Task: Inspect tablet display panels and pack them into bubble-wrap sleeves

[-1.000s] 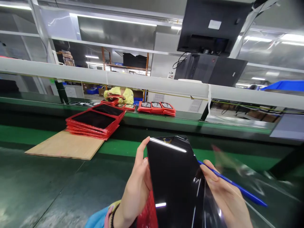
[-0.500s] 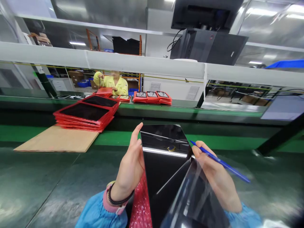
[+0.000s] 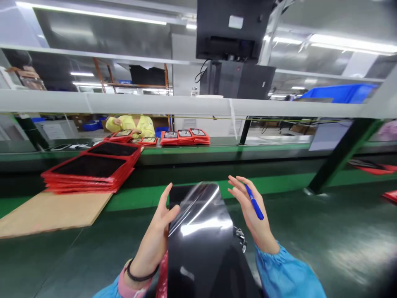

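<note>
A dark glossy panel (image 3: 198, 265) stands tilted in front of me, with clear film (image 3: 204, 207) lying over its upper part. My left hand (image 3: 158, 231) grips the panel's left edge, thumb on the front. To the right of the panel is my right hand (image 3: 251, 211), apart from its edge, with a blue pen (image 3: 254, 203) held between its fingers. Red bubble wrap (image 3: 162, 277) shows beneath the panel at the lower left.
Red-framed dark panels (image 3: 93, 167) are stacked on a tan board (image 3: 58, 211) at the left. Smaller red packs (image 3: 185, 137) lie on the far bench, near a person in yellow (image 3: 133, 124). A green post (image 3: 344, 157) stands at the right.
My right hand has come off the panel's right edge and the film, and the film now lies across the panel's top. The view has shifted right and tilted up.
</note>
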Available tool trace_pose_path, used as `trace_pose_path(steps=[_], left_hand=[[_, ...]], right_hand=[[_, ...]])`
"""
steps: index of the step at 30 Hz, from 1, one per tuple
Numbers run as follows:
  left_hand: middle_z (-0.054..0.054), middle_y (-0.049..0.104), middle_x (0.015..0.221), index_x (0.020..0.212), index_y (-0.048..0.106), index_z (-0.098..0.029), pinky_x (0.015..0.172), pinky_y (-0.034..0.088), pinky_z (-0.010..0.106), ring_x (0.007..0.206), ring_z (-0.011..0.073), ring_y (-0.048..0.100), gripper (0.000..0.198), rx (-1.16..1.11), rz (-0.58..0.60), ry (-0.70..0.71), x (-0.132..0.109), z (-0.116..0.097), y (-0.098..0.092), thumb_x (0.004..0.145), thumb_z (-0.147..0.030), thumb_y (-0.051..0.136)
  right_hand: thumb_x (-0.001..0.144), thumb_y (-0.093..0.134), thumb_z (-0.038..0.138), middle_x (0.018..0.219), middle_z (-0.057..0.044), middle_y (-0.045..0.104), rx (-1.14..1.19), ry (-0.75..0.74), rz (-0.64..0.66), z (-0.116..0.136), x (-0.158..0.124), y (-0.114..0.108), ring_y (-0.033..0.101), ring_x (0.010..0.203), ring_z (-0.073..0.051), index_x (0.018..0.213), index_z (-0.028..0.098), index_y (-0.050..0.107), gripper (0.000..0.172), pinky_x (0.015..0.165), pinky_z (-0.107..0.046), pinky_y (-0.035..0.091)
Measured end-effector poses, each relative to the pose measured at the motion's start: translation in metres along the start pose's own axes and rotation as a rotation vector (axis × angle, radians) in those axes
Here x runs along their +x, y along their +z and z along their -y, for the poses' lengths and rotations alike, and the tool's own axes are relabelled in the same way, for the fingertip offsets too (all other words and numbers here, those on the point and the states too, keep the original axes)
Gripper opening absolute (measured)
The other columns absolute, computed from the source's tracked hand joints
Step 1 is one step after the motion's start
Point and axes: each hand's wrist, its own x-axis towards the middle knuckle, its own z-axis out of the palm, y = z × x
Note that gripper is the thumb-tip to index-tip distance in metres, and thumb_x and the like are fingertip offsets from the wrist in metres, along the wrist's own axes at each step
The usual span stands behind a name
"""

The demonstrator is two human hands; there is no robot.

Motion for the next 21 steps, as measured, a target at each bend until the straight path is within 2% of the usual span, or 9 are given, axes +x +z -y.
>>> trace_pose_path(steps=[3,6,10,12,14,16,18,19,21], left_hand=[[0.000,0.041,0.150,0.140,0.042,-0.030,0.116,0.017,0.040,0.142,0.0244,0.024,0.062,0.032,-0.069,-0.044,0.012,0.019,-0.011,0.084,-0.053,0.053],[0.005,0.036,0.153,0.142,0.038,-0.025,0.114,0.023,0.040,0.143,0.0292,0.021,0.082,0.174,-0.097,-0.002,0.030,0.045,-0.022,0.070,-0.052,0.067],[0.018,0.036,0.150,0.151,0.009,-0.018,0.113,0.021,0.048,0.141,0.0345,0.021,0.106,0.222,-0.108,-0.023,0.043,0.076,-0.028,0.070,-0.053,0.067],[0.023,0.045,0.143,0.150,-0.006,-0.017,0.110,0.024,0.054,0.136,0.0383,0.032,0.113,0.230,-0.104,-0.038,0.041,0.083,-0.029,0.071,-0.057,0.064],[0.022,0.049,0.139,0.150,-0.010,-0.020,0.109,0.025,0.057,0.133,0.0394,0.038,0.114,0.297,-0.101,0.007,0.036,0.081,-0.030,0.071,-0.061,0.062],[0.021,0.038,0.147,0.150,-0.002,-0.019,0.112,0.017,0.053,0.140,0.0361,0.026,0.106,0.493,-0.119,0.158,0.031,0.070,-0.030,0.074,-0.061,0.059],[0.018,0.020,0.156,0.149,0.017,-0.015,0.115,0.005,0.046,0.145,0.0300,0.007,0.091,0.730,-0.099,0.315,0.030,0.052,-0.025,0.079,-0.056,0.057],[0.016,0.018,0.158,0.145,0.028,-0.015,0.115,0.003,0.045,0.146,0.0282,0.002,0.081,0.804,-0.064,0.355,0.033,0.041,-0.019,0.080,-0.052,0.057],[0.015,0.038,0.149,0.130,0.051,-0.018,0.115,0.009,0.046,0.144,0.0298,0.013,0.059,0.790,0.059,0.325,0.045,0.018,-0.002,0.079,-0.045,0.062]], right_hand=[[0.075,0.075,0.031,0.103,-0.008,0.073,-0.004,-0.078,-0.112,-0.007,0.039,-0.017,0.066,0.097,-0.026,0.091,0.022,0.060,0.024,0.085,-0.043,0.051],[0.084,0.067,0.028,0.096,-0.004,0.070,-0.018,-0.165,-0.163,0.002,0.083,-0.024,0.066,0.087,-0.020,0.098,0.017,0.060,0.019,0.079,-0.040,0.053],[0.090,0.060,0.026,0.107,-0.006,0.065,-0.051,-0.242,-0.133,0.031,0.132,-0.012,0.065,0.093,-0.020,0.109,0.016,0.060,0.021,0.081,-0.041,0.054],[0.091,0.060,0.027,0.111,-0.006,0.064,-0.069,-0.248,-0.095,0.044,0.149,-0.002,0.064,0.097,-0.021,0.110,0.017,0.060,0.022,0.083,-0.042,0.053],[0.091,0.059,0.028,0.112,-0.007,0.064,-0.079,-0.218,-0.049,0.054,0.163,0.007,0.064,0.096,-0.021,0.111,0.017,0.060,0.023,0.083,-0.042,0.054],[0.091,0.059,0.029,0.112,-0.007,0.064,-0.076,-0.159,0.007,0.061,0.171,0.012,0.064,0.094,-0.020,0.110,0.017,0.061,0.022,0.081,-0.041,0.054],[0.092,0.059,0.029,0.110,-0.006,0.065,-0.061,-0.088,0.061,0.066,0.175,0.014,0.065,0.091,-0.019,0.109,0.016,0.061,0.022,0.078,-0.039,0.055],[0.092,0.059,0.029,0.109,-0.006,0.065,-0.053,-0.054,0.083,0.068,0.175,0.015,0.065,0.089,-0.019,0.109,0.016,0.061,0.022,0.076,-0.038,0.056],[0.092,0.058,0.029,0.107,-0.006,0.065,-0.036,0.002,0.119,0.071,0.175,0.016,0.066,0.086,-0.018,0.110,0.016,0.060,0.022,0.073,-0.036,0.056]])
